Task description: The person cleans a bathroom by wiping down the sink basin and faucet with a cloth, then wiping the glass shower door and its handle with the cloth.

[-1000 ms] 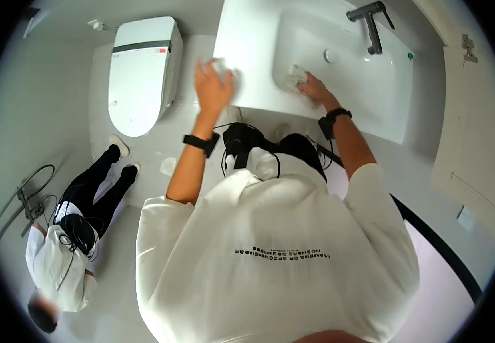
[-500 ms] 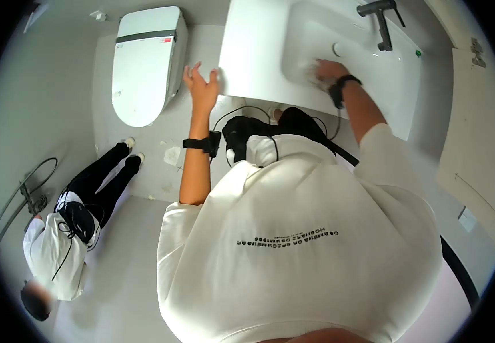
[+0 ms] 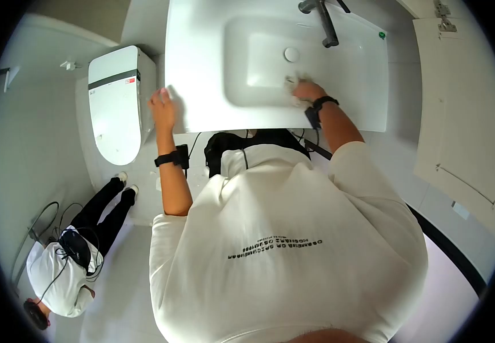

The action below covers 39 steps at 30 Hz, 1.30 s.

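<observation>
A pale cloth (image 3: 298,86), blurred by motion, lies under my right hand (image 3: 309,91) against the near side of the white sink basin (image 3: 259,63). The fingers of that hand are closed on it. At the left edge of the white countertop (image 3: 196,74) is my left hand (image 3: 163,110), its fingers apart and nothing in it; the fingertips meet the counter's edge. Beyond my right hand are the round drain cover (image 3: 291,55) and the dark faucet (image 3: 324,26).
Left of the counter stands a white toilet (image 3: 116,114). Another person (image 3: 67,268) in a white top is at the lower left, beside a shower hose (image 3: 37,226). A pale cabinet door (image 3: 459,103) hangs at the right.
The view has shifted, with the basin now further left. My right hand has moved with the cloth within the basin, closer to its right side. My left hand has come to the counter's edge.
</observation>
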{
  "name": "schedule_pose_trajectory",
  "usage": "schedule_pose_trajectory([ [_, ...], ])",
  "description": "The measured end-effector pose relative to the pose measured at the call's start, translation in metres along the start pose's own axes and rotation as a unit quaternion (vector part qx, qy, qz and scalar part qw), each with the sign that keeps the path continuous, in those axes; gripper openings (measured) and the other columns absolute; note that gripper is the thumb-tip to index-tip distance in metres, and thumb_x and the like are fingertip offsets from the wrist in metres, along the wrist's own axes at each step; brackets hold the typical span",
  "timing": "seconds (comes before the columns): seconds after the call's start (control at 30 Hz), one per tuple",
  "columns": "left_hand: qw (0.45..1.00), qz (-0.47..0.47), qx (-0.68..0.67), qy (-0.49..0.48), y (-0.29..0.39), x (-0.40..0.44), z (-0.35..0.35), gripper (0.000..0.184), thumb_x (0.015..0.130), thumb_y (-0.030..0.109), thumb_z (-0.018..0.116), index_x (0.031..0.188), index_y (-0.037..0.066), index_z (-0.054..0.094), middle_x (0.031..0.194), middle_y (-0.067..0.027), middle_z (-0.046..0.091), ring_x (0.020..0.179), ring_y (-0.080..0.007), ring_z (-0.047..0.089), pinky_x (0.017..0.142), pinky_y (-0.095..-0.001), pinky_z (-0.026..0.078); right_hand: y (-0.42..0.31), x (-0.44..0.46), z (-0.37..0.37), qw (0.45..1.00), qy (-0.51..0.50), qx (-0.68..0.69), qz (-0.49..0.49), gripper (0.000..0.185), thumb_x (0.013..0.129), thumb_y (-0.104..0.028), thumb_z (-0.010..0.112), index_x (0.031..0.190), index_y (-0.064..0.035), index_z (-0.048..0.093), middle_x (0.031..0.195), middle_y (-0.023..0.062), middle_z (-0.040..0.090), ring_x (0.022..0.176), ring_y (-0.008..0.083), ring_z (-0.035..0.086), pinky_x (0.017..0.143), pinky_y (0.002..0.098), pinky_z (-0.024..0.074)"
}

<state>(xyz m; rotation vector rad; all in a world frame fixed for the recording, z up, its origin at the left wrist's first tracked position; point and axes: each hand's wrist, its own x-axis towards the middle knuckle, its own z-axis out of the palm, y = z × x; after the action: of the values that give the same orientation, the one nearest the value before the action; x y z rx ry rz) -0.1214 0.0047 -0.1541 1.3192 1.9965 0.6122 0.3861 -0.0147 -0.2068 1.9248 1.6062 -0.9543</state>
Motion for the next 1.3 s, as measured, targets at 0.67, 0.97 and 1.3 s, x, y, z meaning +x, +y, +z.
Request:
schedule_pose_trajectory([
  [0.67, 0.982, -0.17, 0.078, -0.005, -0.022, -0.032, 0.019, 0.086, 0.1, 0.061, 0.003, 0.15, -0.002, 0.034, 0.152, -0.0245, 0.039, 0.146, -0.0421, 0.024, 0.122, -0.0488, 0.009, 0.157, 0.096, -0.079, 0.948, 0.276, -0.057, -0.147, 0.043, 0.092, -0.02, 0.066, 0.129, -0.0035, 0.053, 0.127, 0.0196, 0.06, 0.118, 0.037, 0.057, 0.098, 0.0455, 0.0493],
  [0.97, 0.966, -0.26, -0.016, 0.0, -0.039, -0.024, 0.029, 0.108, 0.091, 0.078, 0.003, 0.145, -0.007, 0.04, 0.151, -0.0355, 0.031, 0.147, -0.0459, 0.02, 0.121, -0.0506, 0.011, 0.122, 0.06, -0.047, 0.978, 0.187, -0.095, -0.016, 0.064, 0.081, -0.026, 0.065, 0.135, 0.001, 0.045, 0.141, 0.0276, 0.044, 0.133, 0.0454, 0.041, 0.107, 0.0513, 0.0413],
  [1.3, 0.977, -0.181, -0.052, -0.104, -0.063, -0.012, 0.033, 0.101, 0.094, 0.075, 0.005, 0.145, -0.003, 0.044, 0.149, -0.0319, 0.038, 0.144, -0.0456, 0.029, 0.12, -0.0515, 0.016, 0.033, -0.074, -0.029, 0.989, -0.023, 0.109, 0.099, 0.079, 0.087, -0.049, 0.052, 0.147, 0.0004, 0.04, 0.131, 0.0219, 0.059, 0.125, 0.0356, 0.054, 0.108, 0.0426, 0.0384],
])
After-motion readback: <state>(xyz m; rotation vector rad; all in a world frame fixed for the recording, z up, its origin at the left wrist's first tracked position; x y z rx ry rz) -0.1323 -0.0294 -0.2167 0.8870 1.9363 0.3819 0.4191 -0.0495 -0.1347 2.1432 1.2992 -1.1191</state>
